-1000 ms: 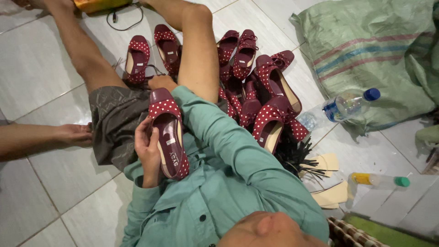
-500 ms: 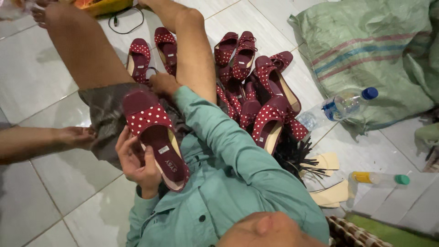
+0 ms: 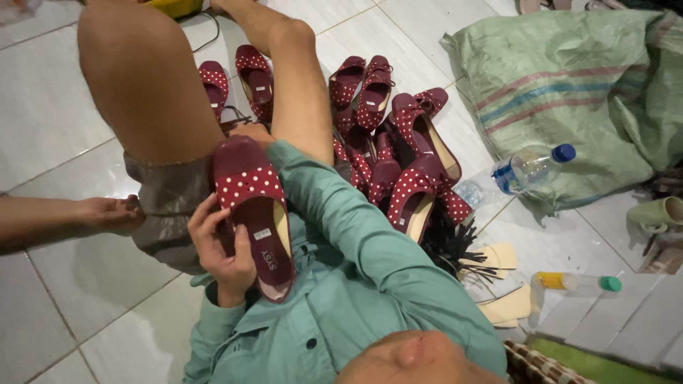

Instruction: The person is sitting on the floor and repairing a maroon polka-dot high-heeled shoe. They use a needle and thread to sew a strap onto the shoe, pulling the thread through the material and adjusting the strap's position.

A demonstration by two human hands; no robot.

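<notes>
I sit on a tiled floor in a teal shirt with my knees up. My left hand point(image 3: 222, 250) grips the side of a dark red shoe point(image 3: 257, 213) that has a white-dotted band across its front. The shoe lies over my lap, heel toward me, with its insole showing. My right hand point(image 3: 249, 132) reaches along my teal sleeve to the shoe's toe and holds it there, mostly hidden behind the shoe.
A heap of matching red dotted shoes point(image 3: 398, 153) lies right of my right leg, and a pair point(image 3: 238, 78) lies between my legs. Another person's hand point(image 3: 107, 213) rests at the left. To the right are a green woven sack point(image 3: 569, 85), a plastic water bottle point(image 3: 530, 169), a small glue bottle point(image 3: 573, 283) and pale insoles point(image 3: 501, 259).
My left knee has come up closer to the camera. The shoe has turned in my hands so that its dotted band faces up and its heel points toward me.
</notes>
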